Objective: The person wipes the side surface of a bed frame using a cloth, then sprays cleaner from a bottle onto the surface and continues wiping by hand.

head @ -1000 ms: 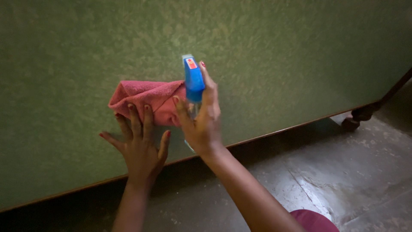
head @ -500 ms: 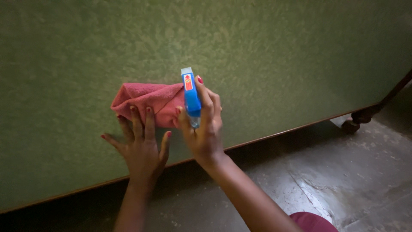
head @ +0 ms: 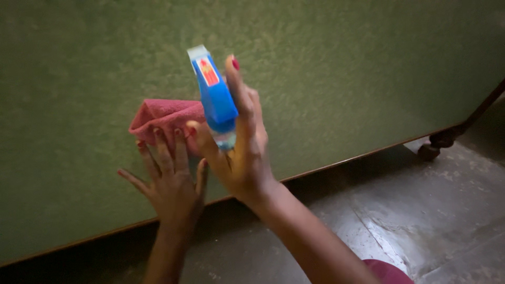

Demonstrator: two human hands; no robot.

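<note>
Two hands work at the green table [head: 342,79]: the left hand [head: 171,181] presses flat on a pink cloth [head: 163,115]; the right hand [head: 242,152] grips a blue spray bottle [head: 214,97], apparently upright, just right of the cloth.

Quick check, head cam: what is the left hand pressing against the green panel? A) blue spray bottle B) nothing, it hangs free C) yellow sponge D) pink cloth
D: the left hand lies flat with its fingertips on the pink cloth against the green panel, while the right hand holds the blue spray bottle.
</note>
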